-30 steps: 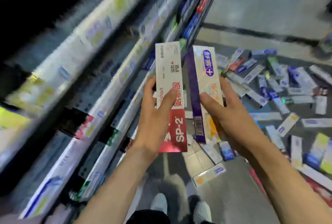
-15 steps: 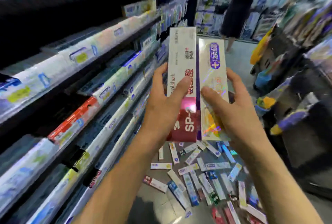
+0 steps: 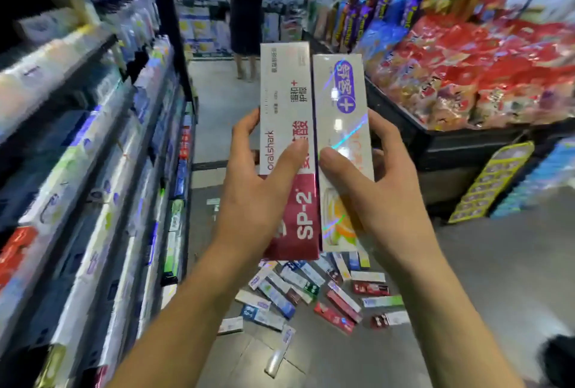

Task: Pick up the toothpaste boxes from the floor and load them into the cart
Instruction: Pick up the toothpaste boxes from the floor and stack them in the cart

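My left hand (image 3: 255, 197) grips a white and dark red toothpaste box (image 3: 287, 101) marked SP-2, held upright at chest height. Right beside it, touching edge to edge, my right hand (image 3: 382, 201) holds a white toothpaste box with a purple logo (image 3: 342, 101) and a shiny foil sheen. Several more toothpaste boxes (image 3: 311, 291) lie scattered on the grey floor below my hands. No cart is in view.
Stocked shelves (image 3: 93, 169) run along the left of the aisle. A low black display bin (image 3: 441, 144) piled with red snack bags stands on the right, with a yellow rack (image 3: 491, 182) leaning against it. A person in dark clothes (image 3: 247, 1) stands at the aisle's far end.
The view has swung up from the floor to the aisle. Both hands still hold the two boxes side by side, now pressed closer together; the floor pile sits lower in view.
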